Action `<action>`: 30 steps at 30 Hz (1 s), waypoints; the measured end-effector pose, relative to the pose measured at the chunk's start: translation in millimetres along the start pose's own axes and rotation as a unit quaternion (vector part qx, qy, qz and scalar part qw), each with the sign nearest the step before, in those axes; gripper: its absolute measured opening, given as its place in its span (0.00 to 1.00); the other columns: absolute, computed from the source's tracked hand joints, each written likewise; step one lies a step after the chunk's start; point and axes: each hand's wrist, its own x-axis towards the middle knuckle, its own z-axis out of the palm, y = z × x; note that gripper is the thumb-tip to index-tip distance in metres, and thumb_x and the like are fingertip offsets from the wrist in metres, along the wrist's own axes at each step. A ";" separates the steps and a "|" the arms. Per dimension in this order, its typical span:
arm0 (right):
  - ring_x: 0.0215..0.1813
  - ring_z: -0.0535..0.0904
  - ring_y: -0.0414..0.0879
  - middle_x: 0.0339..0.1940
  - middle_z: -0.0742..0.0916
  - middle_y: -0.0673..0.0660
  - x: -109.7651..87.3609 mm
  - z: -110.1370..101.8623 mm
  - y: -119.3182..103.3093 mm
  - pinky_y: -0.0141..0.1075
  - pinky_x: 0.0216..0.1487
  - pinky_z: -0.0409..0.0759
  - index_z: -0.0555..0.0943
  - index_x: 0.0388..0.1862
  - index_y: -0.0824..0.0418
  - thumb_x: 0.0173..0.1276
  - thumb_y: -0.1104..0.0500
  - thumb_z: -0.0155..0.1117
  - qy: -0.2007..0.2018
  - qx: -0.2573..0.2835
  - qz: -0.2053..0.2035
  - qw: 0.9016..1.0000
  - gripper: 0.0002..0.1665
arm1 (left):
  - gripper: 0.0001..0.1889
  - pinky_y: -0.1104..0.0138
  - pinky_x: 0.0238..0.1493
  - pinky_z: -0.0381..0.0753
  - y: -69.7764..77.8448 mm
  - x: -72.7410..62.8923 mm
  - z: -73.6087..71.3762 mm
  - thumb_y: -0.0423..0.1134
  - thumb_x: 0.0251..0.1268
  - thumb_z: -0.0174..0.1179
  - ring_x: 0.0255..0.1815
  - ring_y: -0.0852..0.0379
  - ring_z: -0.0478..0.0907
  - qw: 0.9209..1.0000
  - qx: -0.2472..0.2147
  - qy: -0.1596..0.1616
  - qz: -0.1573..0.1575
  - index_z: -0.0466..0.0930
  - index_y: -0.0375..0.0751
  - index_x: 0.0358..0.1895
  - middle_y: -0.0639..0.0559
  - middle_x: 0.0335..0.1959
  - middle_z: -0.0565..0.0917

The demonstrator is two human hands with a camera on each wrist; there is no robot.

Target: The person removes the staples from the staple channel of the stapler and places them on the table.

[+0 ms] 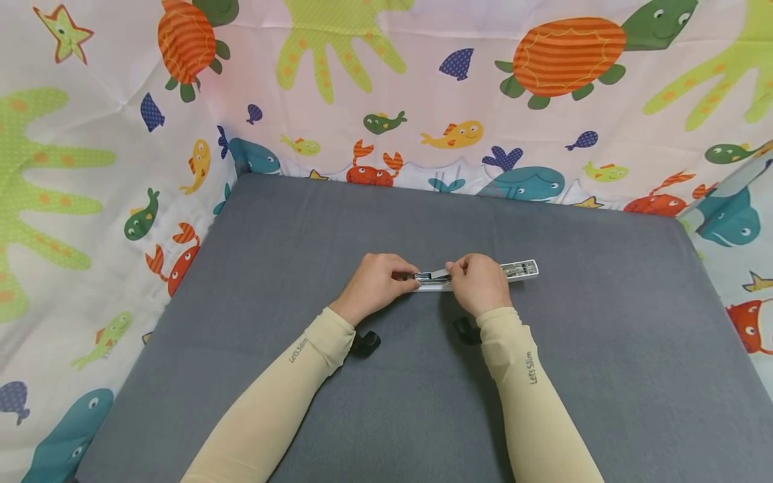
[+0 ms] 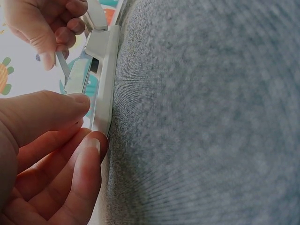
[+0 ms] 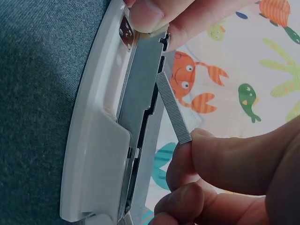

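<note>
A white stapler (image 1: 522, 270) lies opened on the grey surface, its metal magazine (image 3: 140, 77) exposed. With thumb and fingers, my left hand (image 1: 376, 282) holds the stapler's left end. My right hand (image 1: 481, 283) is above the middle of the stapler and pinches a strip of staples (image 3: 174, 108) between thumb and index finger. The strip slants, its lower end at the magazine's open channel; I cannot tell how far in it sits. In the left wrist view the white base (image 2: 108, 79) rests along the cloth. My right hand hides part of the stapler in the head view.
Grey cloth (image 1: 290, 255) covers the table. A printed curtain (image 1: 410, 74) with sea animals hangs along the back and sides. Black wrist mounts (image 1: 365, 343) show beside both wrists. Beige sleeves (image 1: 272, 396) cover the forearms.
</note>
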 end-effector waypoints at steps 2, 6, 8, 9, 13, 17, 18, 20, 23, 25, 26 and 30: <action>0.35 0.80 0.55 0.32 0.88 0.59 -0.1 -0.5 1.4 0.41 0.37 0.72 0.90 0.40 0.64 0.84 0.49 0.61 0.002 0.000 0.003 1.000 0.21 | 0.10 0.70 0.35 0.82 0.8 0.0 0.5 0.41 0.69 0.76 0.34 0.63 0.82 1.000 0.000 -0.001 -0.001 0.96 0.49 0.50 0.55 0.42 0.92; 0.36 0.80 0.55 0.32 0.87 0.59 -1.3 -1.3 5.1 0.41 0.37 0.72 0.89 0.41 0.63 0.84 0.49 0.61 0.002 0.006 0.009 1.000 0.21 | 0.10 0.70 0.35 0.82 2.2 -0.4 1.3 0.40 0.69 0.76 0.34 0.62 0.82 1.000 -0.001 0.000 -0.006 0.96 0.48 0.50 0.56 0.42 0.92; 0.36 0.79 0.55 0.31 0.86 0.58 -2.2 -2.6 7.2 0.41 0.37 0.72 0.89 0.41 0.63 0.84 0.48 0.61 -0.001 0.013 0.015 1.000 0.20 | 0.10 0.70 0.35 0.82 2.7 -0.6 1.8 0.41 0.69 0.76 0.34 0.62 0.82 1.000 -0.001 0.000 -0.008 0.96 0.48 0.51 0.55 0.42 0.92; 0.36 0.79 0.55 0.31 0.86 0.58 -2.8 -3.8 8.6 0.41 0.37 0.72 0.89 0.42 0.63 0.84 0.48 0.61 -0.002 0.017 0.018 1.000 0.20 | 0.10 0.70 0.35 0.82 2.9 -0.7 2.0 0.41 0.69 0.76 0.34 0.62 0.82 1.000 -0.001 -0.001 -0.008 0.96 0.48 0.51 0.55 0.42 0.92; 0.36 0.79 0.54 0.30 0.85 0.56 -4.6 -11.8 15.2 0.41 0.37 0.72 0.89 0.43 0.62 0.85 0.47 0.60 -0.001 0.028 0.023 0.999 0.21 | 0.10 0.70 0.35 0.82 2.9 -1.1 2.4 0.41 0.70 0.75 0.34 0.62 0.82 1.000 -0.002 -0.003 -0.008 0.95 0.48 0.52 0.55 0.43 0.92; 0.33 0.78 0.52 0.31 0.87 0.57 -6.5 -22.8 24.5 0.41 0.34 0.71 0.88 0.42 0.63 0.85 0.47 0.59 0.011 0.033 0.013 0.999 0.22 | 0.11 0.69 0.36 0.82 2.3 -1.7 2.1 0.41 0.69 0.75 0.35 0.62 0.82 1.000 -0.012 -0.005 -0.006 0.95 0.47 0.52 0.53 0.45 0.93; 0.33 0.78 0.53 0.32 0.88 0.58 -6.8 -25.8 26.8 0.41 0.35 0.71 0.88 0.41 0.63 0.85 0.48 0.59 0.016 0.033 0.009 0.999 0.22 | 0.11 0.69 0.36 0.82 2.1 -1.8 2.1 0.40 0.69 0.75 0.35 0.62 0.82 1.000 -0.014 -0.005 -0.005 0.95 0.47 0.52 0.53 0.45 0.93; 0.33 0.78 0.53 0.31 0.88 0.57 -7.9 -31.8 32.0 0.42 0.36 0.71 0.88 0.40 0.63 0.85 0.48 0.59 0.027 0.030 0.006 0.999 0.21 | 0.11 0.68 0.36 0.82 1.5 -1.9 2.1 0.41 0.69 0.75 0.35 0.61 0.82 1.000 -0.018 -0.005 -0.004 0.95 0.47 0.52 0.53 0.45 0.93; 0.35 0.78 0.54 0.27 0.85 0.55 -10.5 -41.3 40.4 0.42 0.39 0.70 0.88 0.42 0.63 0.85 0.48 0.59 0.040 0.022 0.012 0.999 0.21 | 0.12 0.68 0.36 0.83 0.1 -1.9 2.6 0.41 0.70 0.75 0.35 0.62 0.82 1.000 -0.017 -0.004 -0.002 0.95 0.47 0.53 0.54 0.45 0.93; 0.36 0.77 0.54 0.25 0.82 0.54 -13.1 -47.7 46.6 0.42 0.39 0.70 0.88 0.42 0.63 0.85 0.47 0.59 0.046 0.020 0.023 0.998 0.22 | 0.12 0.69 0.37 0.83 -0.5 -1.9 2.8 0.41 0.70 0.75 0.35 0.63 0.82 1.000 -0.015 -0.003 -0.002 0.95 0.48 0.53 0.54 0.46 0.93; 0.36 0.77 0.54 0.25 0.81 0.54 -14.2 -50.7 50.3 0.42 0.38 0.69 0.88 0.43 0.64 0.85 0.47 0.59 0.049 0.019 0.028 0.998 0.22 | 0.12 0.69 0.37 0.83 -0.8 -1.9 2.8 0.42 0.70 0.75 0.36 0.63 0.82 1.000 -0.013 -0.002 -0.002 0.95 0.48 0.53 0.55 0.46 0.92; 0.34 0.74 0.53 0.25 0.79 0.54 -18.0 -61.8 68.8 0.42 0.34 0.69 0.88 0.45 0.65 0.85 0.47 0.58 0.051 0.023 0.037 0.998 0.23 | 0.11 0.69 0.37 0.83 -0.5 -1.3 2.8 0.42 0.70 0.75 0.36 0.63 0.82 1.000 -0.010 -0.003 -0.005 0.95 0.48 0.53 0.56 0.46 0.92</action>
